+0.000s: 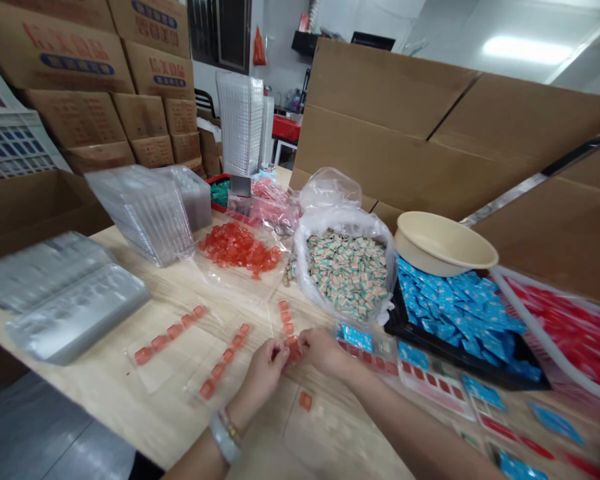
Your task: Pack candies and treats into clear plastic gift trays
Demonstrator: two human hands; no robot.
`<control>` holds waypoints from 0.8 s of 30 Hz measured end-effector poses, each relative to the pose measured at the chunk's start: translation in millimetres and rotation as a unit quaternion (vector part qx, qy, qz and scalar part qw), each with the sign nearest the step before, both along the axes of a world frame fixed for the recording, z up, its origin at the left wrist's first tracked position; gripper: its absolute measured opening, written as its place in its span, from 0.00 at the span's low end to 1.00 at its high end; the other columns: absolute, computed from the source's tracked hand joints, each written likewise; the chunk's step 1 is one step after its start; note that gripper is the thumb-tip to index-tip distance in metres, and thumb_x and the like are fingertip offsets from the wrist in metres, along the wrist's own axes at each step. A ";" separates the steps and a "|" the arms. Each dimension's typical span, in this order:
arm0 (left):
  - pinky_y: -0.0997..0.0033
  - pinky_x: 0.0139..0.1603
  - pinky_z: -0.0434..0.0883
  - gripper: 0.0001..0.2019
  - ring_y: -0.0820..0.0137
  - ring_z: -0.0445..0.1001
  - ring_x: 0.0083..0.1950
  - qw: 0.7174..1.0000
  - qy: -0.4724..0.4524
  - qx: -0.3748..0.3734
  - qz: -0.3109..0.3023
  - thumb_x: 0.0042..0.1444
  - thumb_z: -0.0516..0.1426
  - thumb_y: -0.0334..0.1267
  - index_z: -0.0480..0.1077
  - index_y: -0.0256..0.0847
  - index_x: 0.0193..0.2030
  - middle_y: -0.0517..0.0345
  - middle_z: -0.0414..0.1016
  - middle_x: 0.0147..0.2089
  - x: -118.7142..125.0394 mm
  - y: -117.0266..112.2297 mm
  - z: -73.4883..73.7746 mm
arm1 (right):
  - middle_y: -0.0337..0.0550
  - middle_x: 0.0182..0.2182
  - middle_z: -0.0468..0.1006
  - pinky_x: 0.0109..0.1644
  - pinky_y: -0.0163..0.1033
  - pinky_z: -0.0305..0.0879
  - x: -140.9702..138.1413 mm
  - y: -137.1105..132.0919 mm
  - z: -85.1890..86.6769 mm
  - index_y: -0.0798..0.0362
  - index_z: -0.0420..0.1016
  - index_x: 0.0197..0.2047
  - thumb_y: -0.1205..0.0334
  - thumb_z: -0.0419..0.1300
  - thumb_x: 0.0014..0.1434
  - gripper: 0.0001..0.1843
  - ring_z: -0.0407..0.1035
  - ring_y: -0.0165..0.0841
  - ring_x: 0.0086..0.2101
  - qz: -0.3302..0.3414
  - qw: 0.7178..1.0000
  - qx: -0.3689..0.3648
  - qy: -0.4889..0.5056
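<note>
My left hand and my right hand meet over a clear plastic tray on the wooden table. Both pinch small orange-red wrapped candies at the near end of a row of candies in that tray. My left wrist wears a bracelet. Two more clear trays with rows of orange candies lie to the left. Another tray near me holds one orange candy.
A loose pile of orange candies lies behind. A bag of striped candies, a black tray of blue packets, a beige bowl and red packets sit at right. Stacks of clear trays and cardboard boxes stand at left.
</note>
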State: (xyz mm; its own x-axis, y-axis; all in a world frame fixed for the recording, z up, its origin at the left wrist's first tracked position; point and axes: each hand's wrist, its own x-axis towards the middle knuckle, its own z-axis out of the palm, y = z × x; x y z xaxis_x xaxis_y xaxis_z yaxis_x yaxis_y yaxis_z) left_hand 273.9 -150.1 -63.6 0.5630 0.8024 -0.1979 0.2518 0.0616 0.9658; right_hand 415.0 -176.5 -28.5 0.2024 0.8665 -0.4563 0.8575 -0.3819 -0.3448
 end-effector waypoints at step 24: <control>0.72 0.33 0.64 0.13 0.72 0.67 0.29 0.971 -0.125 -0.204 0.010 0.44 0.55 0.45 0.67 0.35 0.26 0.58 0.69 0.26 -0.3 -10.0 23.0 | 0.46 0.35 0.72 0.41 0.37 0.58 -24.6 -50.3 16.2 0.54 0.69 0.39 0.71 0.55 0.51 0.11 0.65 0.35 0.38 0.008 0.972 0.235 0.006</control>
